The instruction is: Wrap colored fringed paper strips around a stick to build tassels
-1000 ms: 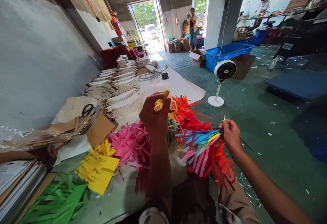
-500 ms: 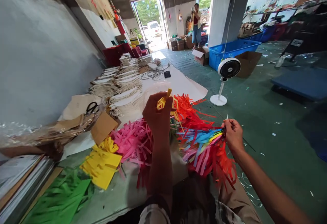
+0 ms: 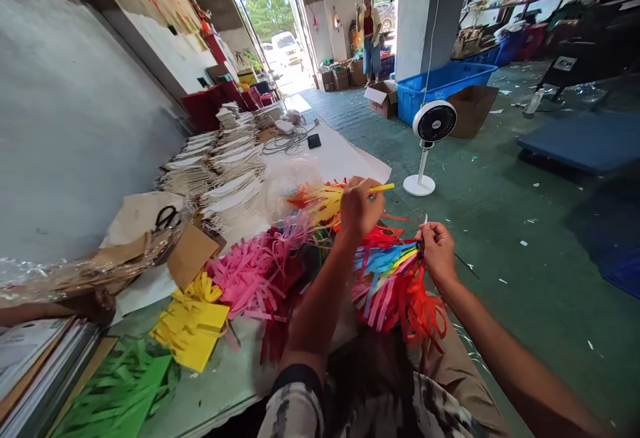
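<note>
My left hand (image 3: 361,206) is closed on yellow paper strips (image 3: 327,203), whose rolled end sticks out to the right and whose fringe trails left. Further right, my right hand (image 3: 436,245) pinches the gathered end of a multicoloured fringed bundle (image 3: 393,261), with a thin white tip above the fingers. Red, blue, yellow and pink strips of this bundle fan out to the left and down. Pink fringed strips (image 3: 253,271) lie left of my left arm. Beyond them are yellow fringed paper (image 3: 195,328) and green fringed paper (image 3: 120,391).
Stacks of pale sheets (image 3: 230,165) line the wall side, near black scissors (image 3: 166,217) and a cardboard piece (image 3: 194,255). A white fan (image 3: 435,121) stands on the floor before a blue tub (image 3: 450,81). Another person (image 3: 369,31) stands by the doorway.
My left hand has moved right, towards my right hand, and the yellow strips now trail behind it. My right hand still pinches the bundle. The view has shifted slightly.
</note>
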`<state>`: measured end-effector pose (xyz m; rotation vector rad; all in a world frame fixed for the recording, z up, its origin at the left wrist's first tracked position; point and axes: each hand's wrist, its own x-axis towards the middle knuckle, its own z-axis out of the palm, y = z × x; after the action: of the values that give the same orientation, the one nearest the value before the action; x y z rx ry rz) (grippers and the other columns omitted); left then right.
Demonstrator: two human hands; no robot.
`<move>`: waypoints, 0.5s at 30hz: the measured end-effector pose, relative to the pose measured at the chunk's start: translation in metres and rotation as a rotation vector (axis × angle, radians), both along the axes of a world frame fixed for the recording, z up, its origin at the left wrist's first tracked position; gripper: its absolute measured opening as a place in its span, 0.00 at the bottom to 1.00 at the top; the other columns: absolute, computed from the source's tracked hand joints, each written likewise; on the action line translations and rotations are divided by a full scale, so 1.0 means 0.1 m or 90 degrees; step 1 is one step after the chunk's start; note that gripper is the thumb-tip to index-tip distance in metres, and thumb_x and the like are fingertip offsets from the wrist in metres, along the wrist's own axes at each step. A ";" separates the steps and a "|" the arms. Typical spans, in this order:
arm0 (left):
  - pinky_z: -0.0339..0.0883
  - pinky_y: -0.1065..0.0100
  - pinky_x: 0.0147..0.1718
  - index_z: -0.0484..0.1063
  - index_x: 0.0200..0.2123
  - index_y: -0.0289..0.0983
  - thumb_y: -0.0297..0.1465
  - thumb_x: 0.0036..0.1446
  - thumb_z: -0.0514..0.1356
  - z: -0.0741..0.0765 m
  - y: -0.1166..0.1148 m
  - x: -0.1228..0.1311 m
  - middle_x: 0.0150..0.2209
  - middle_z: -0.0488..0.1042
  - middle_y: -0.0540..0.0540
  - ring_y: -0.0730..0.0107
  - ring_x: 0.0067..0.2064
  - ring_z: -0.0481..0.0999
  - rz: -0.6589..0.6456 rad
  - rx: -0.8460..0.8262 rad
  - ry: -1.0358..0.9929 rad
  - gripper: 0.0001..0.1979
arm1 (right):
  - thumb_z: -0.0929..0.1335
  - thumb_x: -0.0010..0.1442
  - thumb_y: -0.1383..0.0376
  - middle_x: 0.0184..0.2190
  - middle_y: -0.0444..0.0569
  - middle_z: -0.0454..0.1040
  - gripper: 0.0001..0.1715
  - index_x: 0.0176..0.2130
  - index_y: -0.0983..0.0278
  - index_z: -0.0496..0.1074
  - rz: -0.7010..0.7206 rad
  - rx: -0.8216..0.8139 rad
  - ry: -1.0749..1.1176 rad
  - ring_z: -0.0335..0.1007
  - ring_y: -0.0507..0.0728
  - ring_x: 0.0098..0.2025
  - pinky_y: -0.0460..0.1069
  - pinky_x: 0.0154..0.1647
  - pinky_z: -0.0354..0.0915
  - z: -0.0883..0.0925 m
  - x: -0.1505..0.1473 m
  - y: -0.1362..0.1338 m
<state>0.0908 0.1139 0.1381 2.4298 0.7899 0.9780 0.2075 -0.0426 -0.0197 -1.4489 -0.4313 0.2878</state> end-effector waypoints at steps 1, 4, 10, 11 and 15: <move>0.77 0.63 0.56 0.86 0.43 0.41 0.26 0.68 0.68 -0.10 -0.05 0.07 0.47 0.83 0.42 0.61 0.51 0.83 -0.012 -0.017 0.034 0.05 | 0.72 0.65 0.39 0.27 0.42 0.72 0.26 0.37 0.58 0.70 -0.003 0.002 0.012 0.58 0.50 0.22 0.47 0.22 0.56 0.00 0.00 0.00; 0.75 0.62 0.59 0.86 0.47 0.40 0.36 0.72 0.69 -0.39 -0.17 0.20 0.50 0.83 0.41 0.60 0.55 0.82 -0.070 -0.048 0.101 0.07 | 0.73 0.62 0.38 0.28 0.41 0.72 0.27 0.37 0.58 0.71 -0.006 0.008 0.046 0.58 0.50 0.23 0.47 0.23 0.55 0.01 -0.01 0.00; 0.72 0.68 0.55 0.85 0.45 0.42 0.33 0.77 0.63 -0.64 -0.24 0.28 0.46 0.85 0.46 0.65 0.55 0.80 -0.079 -0.120 0.142 0.09 | 0.72 0.63 0.38 0.28 0.41 0.73 0.28 0.38 0.58 0.71 0.007 0.008 0.052 0.57 0.51 0.23 0.48 0.24 0.54 0.00 -0.01 0.01; 0.72 0.68 0.55 0.85 0.47 0.42 0.33 0.77 0.62 -0.65 -0.24 0.29 0.47 0.85 0.46 0.66 0.55 0.80 -0.090 -0.126 0.152 0.10 | 0.72 0.63 0.38 0.28 0.41 0.74 0.28 0.38 0.58 0.71 0.007 0.008 0.051 0.57 0.51 0.23 0.48 0.24 0.55 -0.01 -0.01 0.01; 0.71 0.68 0.56 0.85 0.53 0.43 0.34 0.79 0.60 -0.71 -0.30 0.33 0.52 0.86 0.46 0.65 0.56 0.81 -0.134 -0.139 0.211 0.12 | 0.71 0.66 0.39 0.28 0.42 0.74 0.27 0.38 0.58 0.71 0.010 -0.004 0.015 0.58 0.51 0.23 0.48 0.24 0.56 -0.01 -0.01 -0.01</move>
<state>0.1242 0.0840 0.0675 2.4480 0.6847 0.3941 0.2064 -0.0436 -0.0210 -1.4470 -0.4233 0.3178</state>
